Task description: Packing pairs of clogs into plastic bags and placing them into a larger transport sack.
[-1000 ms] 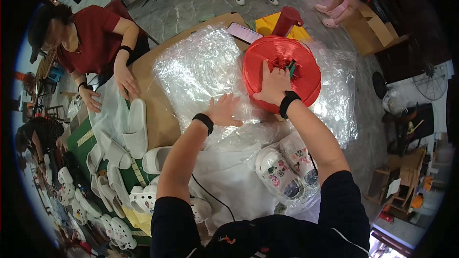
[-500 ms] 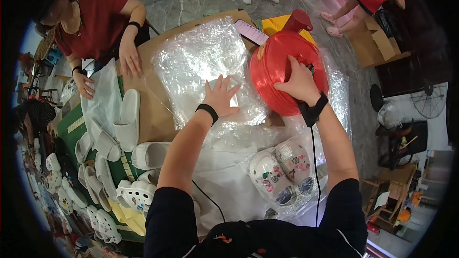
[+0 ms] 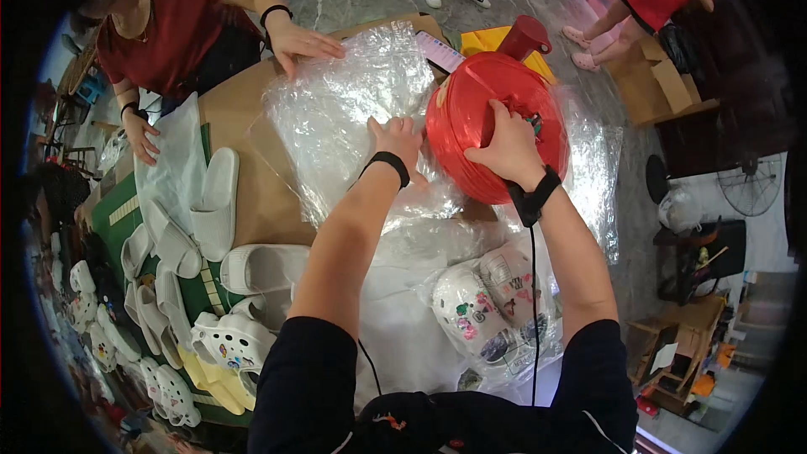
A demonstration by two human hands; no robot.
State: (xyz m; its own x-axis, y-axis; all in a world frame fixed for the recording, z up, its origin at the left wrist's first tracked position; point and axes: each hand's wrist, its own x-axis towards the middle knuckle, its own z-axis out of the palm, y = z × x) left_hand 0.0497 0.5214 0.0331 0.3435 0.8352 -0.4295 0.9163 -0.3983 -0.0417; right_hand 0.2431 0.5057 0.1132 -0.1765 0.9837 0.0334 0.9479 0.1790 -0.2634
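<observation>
A big roll of red plastic twine point(image 3: 454, 130) lies on the table, with a hollow core. My right hand point(image 3: 510, 150) grips it, the fingers at the core and the thumb across the twine. A stack of clear plastic bags point(image 3: 336, 118) is spread to its left. Over the bags' right side, close to the roll, is my left hand point(image 3: 395, 145), its fingers bent and its thumb apart; nothing is visible in it. White clogs with colourful charms point(image 3: 475, 307) lie bagged in clear plastic nearer to me, below my right wrist.
A co-worker's hand point(image 3: 307, 44) rests on the bags' far left edge. Pale slides point(image 3: 216, 206) and white clogs point(image 3: 235, 345) crowd the left side. Behind the roll are a phone point(image 3: 439, 52), a red cup-like container point(image 3: 524, 38) and a yellow packet point(image 3: 486, 40). A black cable point(image 3: 534, 311) hangs from my right wrist.
The twine roll and my right hand have shifted slightly left. My left hand has moved right, its spread fingers now bent. The co-worker's hand has reached onto the bags.
</observation>
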